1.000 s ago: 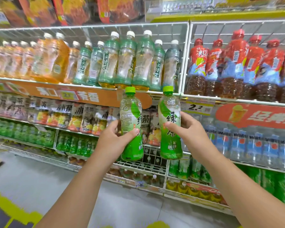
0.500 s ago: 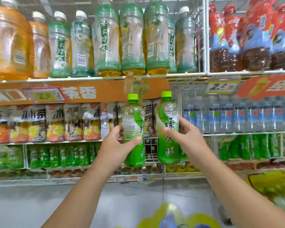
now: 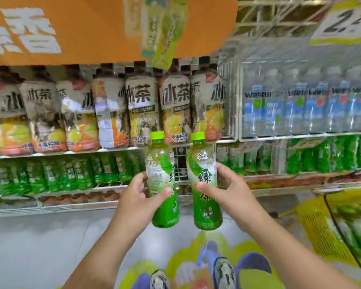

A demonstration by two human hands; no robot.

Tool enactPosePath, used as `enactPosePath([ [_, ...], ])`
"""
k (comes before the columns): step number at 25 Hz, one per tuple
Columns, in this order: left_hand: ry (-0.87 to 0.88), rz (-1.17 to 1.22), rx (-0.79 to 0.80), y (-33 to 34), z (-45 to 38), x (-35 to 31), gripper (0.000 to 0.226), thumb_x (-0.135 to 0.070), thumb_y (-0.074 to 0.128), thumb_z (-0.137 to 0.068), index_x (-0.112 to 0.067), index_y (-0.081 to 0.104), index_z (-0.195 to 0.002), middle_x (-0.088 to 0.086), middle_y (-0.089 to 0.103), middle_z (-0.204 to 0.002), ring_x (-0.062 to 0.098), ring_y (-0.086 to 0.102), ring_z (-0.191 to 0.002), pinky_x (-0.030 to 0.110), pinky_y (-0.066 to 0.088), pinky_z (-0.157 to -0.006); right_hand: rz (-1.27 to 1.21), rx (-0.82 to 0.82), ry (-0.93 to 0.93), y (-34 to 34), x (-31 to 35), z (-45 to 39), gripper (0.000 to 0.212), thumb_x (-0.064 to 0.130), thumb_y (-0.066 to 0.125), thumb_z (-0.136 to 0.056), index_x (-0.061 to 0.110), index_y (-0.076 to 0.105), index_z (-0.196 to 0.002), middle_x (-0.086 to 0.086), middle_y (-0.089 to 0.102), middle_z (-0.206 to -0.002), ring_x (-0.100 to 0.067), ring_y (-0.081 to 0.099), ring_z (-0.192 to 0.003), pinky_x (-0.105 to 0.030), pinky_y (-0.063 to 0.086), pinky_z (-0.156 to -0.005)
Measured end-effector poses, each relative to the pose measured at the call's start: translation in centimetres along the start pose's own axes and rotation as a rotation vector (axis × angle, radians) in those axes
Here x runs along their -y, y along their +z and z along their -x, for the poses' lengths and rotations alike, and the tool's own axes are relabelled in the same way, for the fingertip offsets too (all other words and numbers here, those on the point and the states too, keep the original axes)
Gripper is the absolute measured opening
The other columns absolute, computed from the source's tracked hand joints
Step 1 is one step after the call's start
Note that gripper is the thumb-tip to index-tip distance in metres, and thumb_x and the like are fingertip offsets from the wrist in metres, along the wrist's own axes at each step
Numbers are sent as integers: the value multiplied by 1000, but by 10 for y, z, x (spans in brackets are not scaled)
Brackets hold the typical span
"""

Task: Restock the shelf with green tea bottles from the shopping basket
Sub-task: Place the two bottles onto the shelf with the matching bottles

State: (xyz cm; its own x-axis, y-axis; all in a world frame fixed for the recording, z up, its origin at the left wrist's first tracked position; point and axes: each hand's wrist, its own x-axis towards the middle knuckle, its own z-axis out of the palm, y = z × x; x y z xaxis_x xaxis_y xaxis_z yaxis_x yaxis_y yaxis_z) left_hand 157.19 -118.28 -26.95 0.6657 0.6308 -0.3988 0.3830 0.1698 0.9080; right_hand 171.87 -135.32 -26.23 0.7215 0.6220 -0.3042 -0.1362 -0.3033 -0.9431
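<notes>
Both bare forearms reach up and forward from the bottom of the view, wrists level, each hand raised in front of the shelf (image 3: 121, 151). The left hand (image 3: 137, 200) wraps the left bottle (image 3: 163, 180) at its middle: thumb across the front of the label, fingers curled round the far side, clamped on it. The right hand (image 3: 227, 189) grips the right bottle (image 3: 204, 180) the same way, its thumb lying across the front below the large characters and its fingers curled behind the right edge.

Two green tea bottles are held, one per hand, both upright with green caps on top, side by side and just apart. Their bases hang below the hands and their necks stand clear above the fingers. They sit in front of the gap between the rows of green bottles on the lower tier.

One yellow basket (image 3: 313, 224) lies low at the right, blurred, with green bottles inside; their number cannot be told. Behind the caps stands a row of tea bottles (image 3: 142, 109) with pale labels, about eight in view. Water bottles (image 3: 313, 105) fill the right bay. Two shoes (image 3: 224, 272) show on the floor below
</notes>
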Motion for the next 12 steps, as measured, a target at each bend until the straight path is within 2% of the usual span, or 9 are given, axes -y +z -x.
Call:
enactPosePath([
  [4, -31, 51, 15, 9, -16, 44, 40, 0, 76, -85, -21, 63, -115, -9, 77, -106, 5, 73, -98, 14, 54, -72, 22, 12, 35, 7, -49, -14, 44, 13, 83, -82, 29, 69, -121, 19, 75, -112, 1, 68, -104, -18, 53, -88],
  [7, -50, 71, 13, 16, -35, 79, 41, 0, 75, -85, -22, 63, -118, -11, 77, -106, 4, 72, -98, 12, 54, -72, 27, 17, 60, 10, -86, -32, 39, 11, 83, -82, 32, 70, -113, 22, 75, -107, 5, 69, -97, -13, 50, -80],
  [12, -62, 86, -2, 33, -84, 119, 39, 1, 75, -85, -21, 63, -115, -15, 77, -101, 2, 73, -94, 11, 53, -69, -13, -3, 95, 14, -129, -70, 41, 11, 82, -83, 28, 70, -118, 10, 77, -109, -10, 72, -100, -25, 58, -85],
])
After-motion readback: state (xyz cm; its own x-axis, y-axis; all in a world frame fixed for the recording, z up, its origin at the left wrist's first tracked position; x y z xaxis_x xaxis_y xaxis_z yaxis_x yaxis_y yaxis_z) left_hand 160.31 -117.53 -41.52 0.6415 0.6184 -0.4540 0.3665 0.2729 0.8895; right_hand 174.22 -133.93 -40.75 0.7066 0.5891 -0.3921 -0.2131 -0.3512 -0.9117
